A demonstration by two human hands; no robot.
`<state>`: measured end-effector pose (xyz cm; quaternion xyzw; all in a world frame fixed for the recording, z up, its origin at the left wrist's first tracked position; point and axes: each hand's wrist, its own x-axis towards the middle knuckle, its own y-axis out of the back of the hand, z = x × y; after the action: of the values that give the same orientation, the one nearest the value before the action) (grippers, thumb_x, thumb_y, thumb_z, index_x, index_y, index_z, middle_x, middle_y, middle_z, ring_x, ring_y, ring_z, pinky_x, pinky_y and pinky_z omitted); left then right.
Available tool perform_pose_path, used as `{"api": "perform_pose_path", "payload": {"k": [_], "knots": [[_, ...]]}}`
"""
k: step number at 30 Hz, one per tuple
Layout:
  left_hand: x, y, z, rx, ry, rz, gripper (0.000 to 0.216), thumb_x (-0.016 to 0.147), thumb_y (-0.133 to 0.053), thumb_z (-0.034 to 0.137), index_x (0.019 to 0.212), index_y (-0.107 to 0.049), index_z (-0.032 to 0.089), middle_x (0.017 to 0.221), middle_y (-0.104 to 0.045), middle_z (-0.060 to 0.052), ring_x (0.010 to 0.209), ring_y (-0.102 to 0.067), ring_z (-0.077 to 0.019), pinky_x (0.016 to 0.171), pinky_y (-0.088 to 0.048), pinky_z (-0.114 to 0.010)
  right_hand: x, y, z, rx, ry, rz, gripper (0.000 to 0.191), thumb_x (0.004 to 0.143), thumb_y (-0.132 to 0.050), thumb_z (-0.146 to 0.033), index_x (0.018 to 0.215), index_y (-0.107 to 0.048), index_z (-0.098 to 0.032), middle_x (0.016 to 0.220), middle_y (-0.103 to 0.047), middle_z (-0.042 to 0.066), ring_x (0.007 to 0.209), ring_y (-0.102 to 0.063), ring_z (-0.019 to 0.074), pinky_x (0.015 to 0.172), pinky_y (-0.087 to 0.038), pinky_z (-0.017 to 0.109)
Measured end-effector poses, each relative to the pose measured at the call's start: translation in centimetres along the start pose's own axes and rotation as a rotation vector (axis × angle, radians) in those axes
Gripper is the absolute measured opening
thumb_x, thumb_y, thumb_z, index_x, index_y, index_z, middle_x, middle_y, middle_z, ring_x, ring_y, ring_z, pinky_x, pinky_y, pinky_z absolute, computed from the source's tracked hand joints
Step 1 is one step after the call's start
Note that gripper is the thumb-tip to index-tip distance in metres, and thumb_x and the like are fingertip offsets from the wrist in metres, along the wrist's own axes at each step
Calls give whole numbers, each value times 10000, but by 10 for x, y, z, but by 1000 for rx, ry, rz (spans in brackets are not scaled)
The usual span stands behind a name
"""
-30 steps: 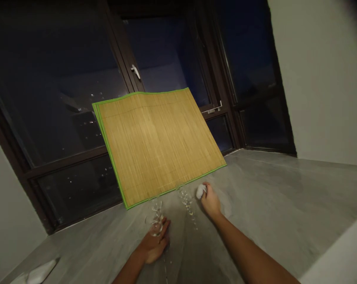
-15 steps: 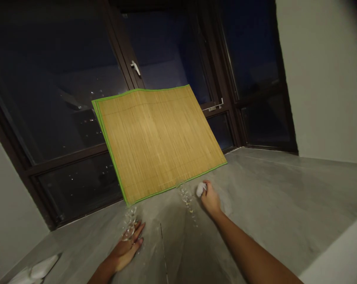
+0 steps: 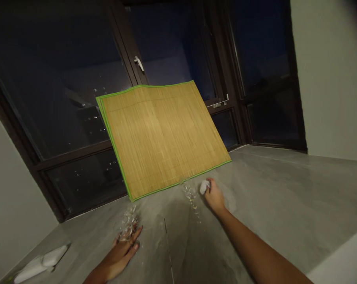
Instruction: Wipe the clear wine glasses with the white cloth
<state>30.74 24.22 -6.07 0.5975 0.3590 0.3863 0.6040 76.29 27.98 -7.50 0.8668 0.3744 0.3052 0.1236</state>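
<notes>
My left hand [image 3: 121, 252] rests low on the grey surface with its fingers stretched out. Clear, shiny glass-like pieces [image 3: 128, 223] stand against its far side; their exact kind is hard to make out, and they partly cover the fingers. My right hand [image 3: 215, 198] pinches a small crumpled white wad [image 3: 205, 187], tissue or cloth. Just left of that wad is a second row of clear pieces [image 3: 189, 190], trailing toward me and apart from the hand. Behind both rows a bamboo mat [image 3: 166, 134] with green edging leans upright against the window.
A folded white bundle [image 3: 44, 261] lies at the lower left of the grey surface [image 3: 270, 189]. Dark-framed windows with a white handle [image 3: 139, 63] rise behind the mat. Pale walls [image 3: 335, 79] bound both sides, and a thin dark seam runs between my arms.
My left hand has shifted slightly left and toward me, next to the clear pieces. My right hand keeps its pinch on the white wad. The whole view has moved a little.
</notes>
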Motion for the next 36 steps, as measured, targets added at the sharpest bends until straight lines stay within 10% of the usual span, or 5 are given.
{"api": "perform_pose_path", "payload": {"k": [25, 36], "knots": [[-58, 3, -18, 11, 31, -48, 513, 956, -272, 557, 1456, -270, 440, 1577, -214, 52, 1470, -144, -260, 1169, -100, -587, 0, 0, 1, 3, 11, 5, 375, 910, -425, -191, 1280, -487, -178, 1068, -684, 102, 910, -638, 212, 751, -396, 268], [-81, -10, -35, 68, 67, 156, 514, 952, -276, 558, 1449, -300, 429, 1543, -314, 48, 1438, -273, -257, 1173, -171, -576, 0, 1, -1, -7, -6, -8, 382, 912, -423, -197, 1287, -491, -168, 1014, -695, 105, 851, -645, 215, 718, -391, 274]]}}
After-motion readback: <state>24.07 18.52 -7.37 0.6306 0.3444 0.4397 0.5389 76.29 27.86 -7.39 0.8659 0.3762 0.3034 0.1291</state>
